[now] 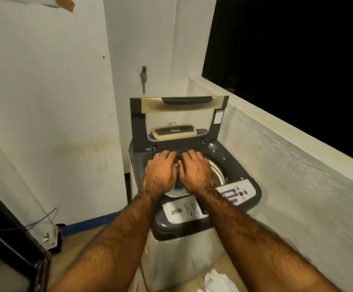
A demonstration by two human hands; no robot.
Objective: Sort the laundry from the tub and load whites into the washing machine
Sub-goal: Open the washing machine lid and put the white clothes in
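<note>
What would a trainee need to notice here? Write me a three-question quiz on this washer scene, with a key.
1. True or false: the grey top-loading washing machine has its lid raised.
2. Where are the left hand and right hand?
A. on the control panel
B. side by side over the drum opening
C. on the wall
3. What lies on the floor at the machine's base?

Key:
1. True
2. B
3. Crumpled white cloth; whether either grip holds anything cannot be told.

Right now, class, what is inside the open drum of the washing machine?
Both hands, left hand and right hand, cover the washing machine opening. Only the white drum rim shows; any laundry beneath is hidden.
</note>
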